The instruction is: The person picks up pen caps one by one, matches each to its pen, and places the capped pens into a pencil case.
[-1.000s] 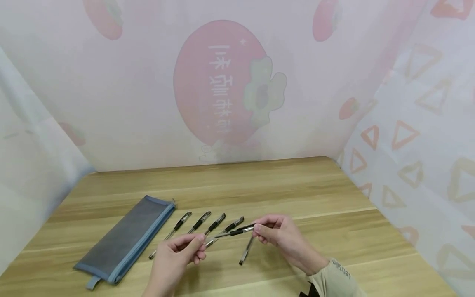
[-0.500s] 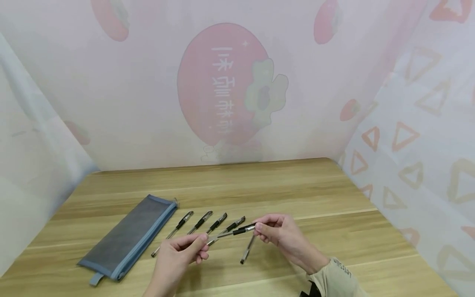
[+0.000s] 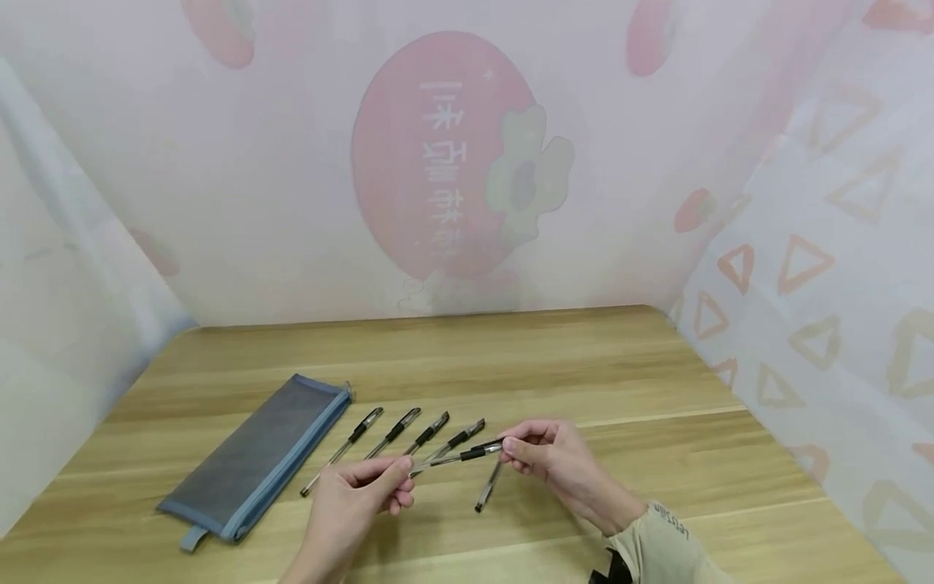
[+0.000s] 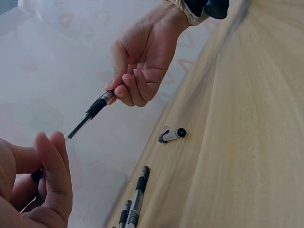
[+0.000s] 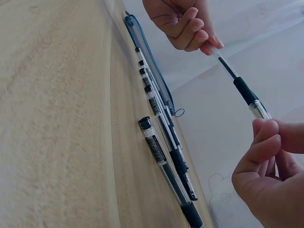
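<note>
Both hands hold one clear-barrelled pen (image 3: 477, 452) with a black grip, slightly slanted above the table. My left hand (image 3: 361, 491) pinches its lower left end between thumb and fingers. My right hand (image 3: 543, 456) pinches the capped end. In the right wrist view the clear barrel and black grip of this pen (image 5: 244, 90) show between the two hands. Below the right hand, another pen (image 3: 487, 491) lies on the table, its upper part hidden by the fingers. Several similar pens (image 3: 361, 430) lie side by side beyond the left hand, which partly covers them.
A flat grey pencil case (image 3: 251, 454) with blue edging and a zip lies on the wooden table (image 3: 584, 365), left of the pens. Patterned sheets (image 3: 292, 203) stand behind the table and along its sides.
The head view shifts a little, so the pencil case and pens appear slightly higher and to the right. Both hands keep their hold on the pen almost unmoved.
</note>
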Available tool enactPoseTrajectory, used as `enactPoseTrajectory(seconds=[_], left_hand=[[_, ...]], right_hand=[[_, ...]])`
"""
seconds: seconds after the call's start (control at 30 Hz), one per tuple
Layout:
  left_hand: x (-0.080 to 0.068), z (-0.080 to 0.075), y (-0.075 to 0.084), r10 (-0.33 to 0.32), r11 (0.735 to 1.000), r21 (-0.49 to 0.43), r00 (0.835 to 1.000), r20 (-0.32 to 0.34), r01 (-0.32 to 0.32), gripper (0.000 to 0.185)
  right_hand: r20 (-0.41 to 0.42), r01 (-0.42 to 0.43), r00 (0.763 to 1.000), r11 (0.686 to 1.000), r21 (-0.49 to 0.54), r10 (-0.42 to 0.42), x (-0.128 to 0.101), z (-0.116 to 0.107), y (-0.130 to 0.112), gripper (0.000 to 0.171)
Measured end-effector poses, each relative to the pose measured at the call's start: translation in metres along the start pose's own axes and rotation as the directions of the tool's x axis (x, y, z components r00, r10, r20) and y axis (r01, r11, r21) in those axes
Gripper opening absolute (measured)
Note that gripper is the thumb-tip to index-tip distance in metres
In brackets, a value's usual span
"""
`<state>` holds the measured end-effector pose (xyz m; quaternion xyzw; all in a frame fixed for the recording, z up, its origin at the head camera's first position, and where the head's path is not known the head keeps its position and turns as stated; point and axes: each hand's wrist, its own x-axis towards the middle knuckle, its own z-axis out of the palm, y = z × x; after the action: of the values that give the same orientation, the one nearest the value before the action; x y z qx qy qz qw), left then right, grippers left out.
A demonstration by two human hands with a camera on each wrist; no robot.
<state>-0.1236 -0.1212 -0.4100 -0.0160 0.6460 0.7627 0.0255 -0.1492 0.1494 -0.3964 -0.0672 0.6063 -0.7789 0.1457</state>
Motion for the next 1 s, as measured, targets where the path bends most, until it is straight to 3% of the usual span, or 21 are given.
enactPoseTrajectory(seconds=[0.3,0.6,0.77,1.0], left_hand=[[0.0029,0.0007,-0.0025,-0.052,0.998,-0.017,0.998,0.018,0.053,0.020],[0.0039,-0.0011,-0.0053,-0.084,0.996,-0.011,0.995,0.055,0.085,0.023],[0.0033,-0.0007,-0.0052,-0.100,0.995,-0.007,0.990,0.104,0.101,0.025],[0.0024,0.0008,-0.0016,-0.113,0.994,0.008,0.988,0.103,0.113,0.028]], right_hand=[[-0.007,0.007,1.000,1.000,-0.025,-0.008,-0.0017,-0.0005,-0.0002,0.009],[0.045,0.103,0.994,0.987,-0.122,-0.098,-0.0004,-0.0034,-0.0019,0.011],[0.046,0.094,0.995,0.986,-0.141,-0.088,0.0006,-0.0091,-0.0048,0.017],[0.005,0.060,0.998,0.988,-0.143,-0.060,0.0037,-0.0097,-0.0046,0.026]])
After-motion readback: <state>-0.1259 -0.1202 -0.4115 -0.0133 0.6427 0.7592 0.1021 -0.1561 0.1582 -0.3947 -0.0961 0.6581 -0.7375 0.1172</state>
